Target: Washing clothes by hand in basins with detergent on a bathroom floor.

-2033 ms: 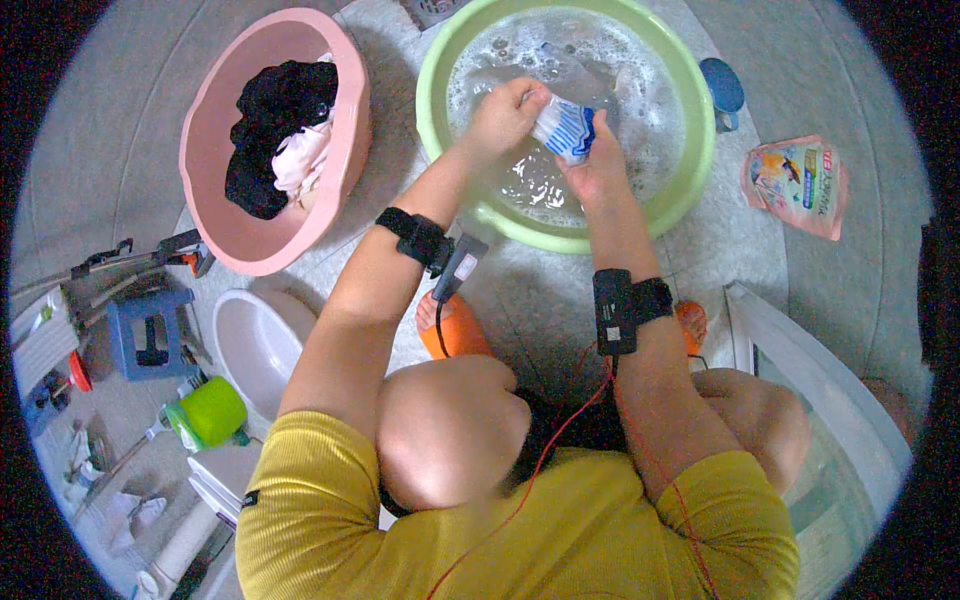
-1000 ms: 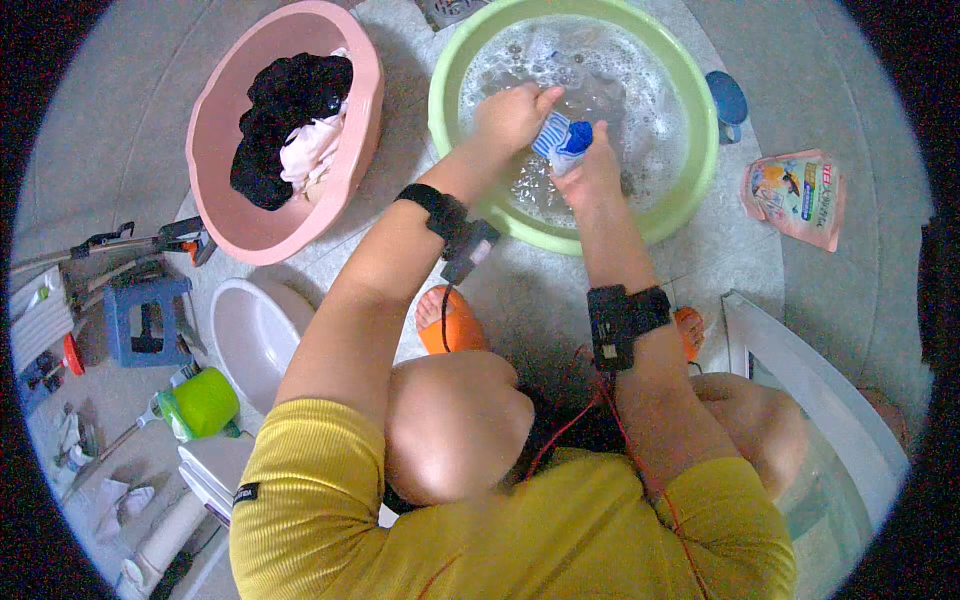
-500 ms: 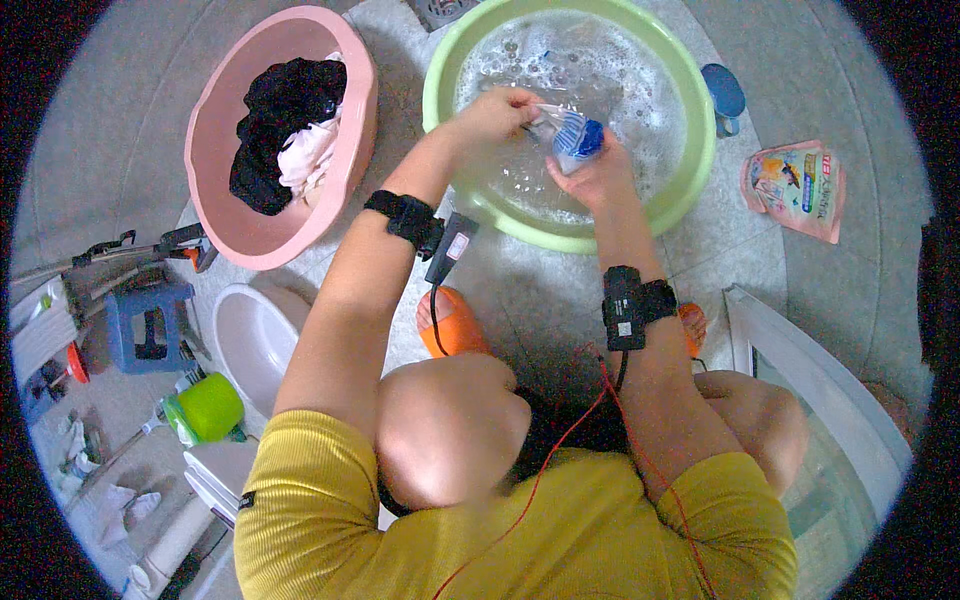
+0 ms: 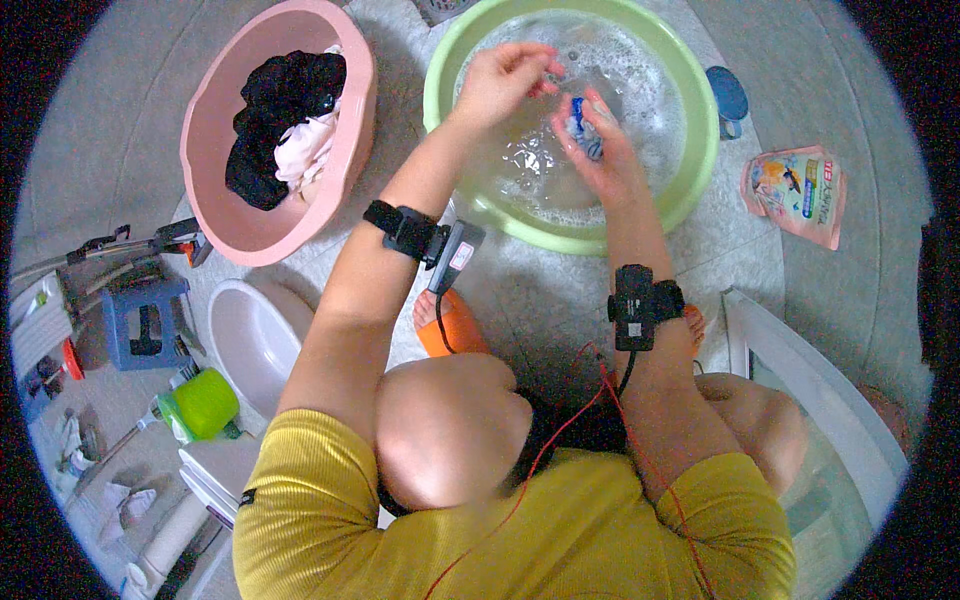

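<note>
My right hand (image 4: 612,165) is curled round a small blue-and-white striped bundle (image 4: 584,140) above soapy water. Its kind I cannot make out, as my fingers and palm cover part of it. To its left, my left hand (image 4: 500,85) hovers over the water with loosely bent fingers apart, seemingly holding nothing. Both hands are over a light green basin (image 4: 480,212), full of cloudy water with white suds. Black straps with small devices are on both my forearms.
A pink tub (image 4: 206,185) holds black clothes (image 4: 262,170) and pale pink cloth (image 4: 303,150). Right of the basin are a blue mug (image 4: 727,92) and a pink pouch (image 4: 797,195). A white basin (image 4: 232,318), blue stool (image 4: 148,325) and green container (image 4: 207,403) stand left.
My left hand has let go of the bundle's whitish end and moved up and slightly left. My right hand now has the bundle turned and gathered closer in its fingers.
</note>
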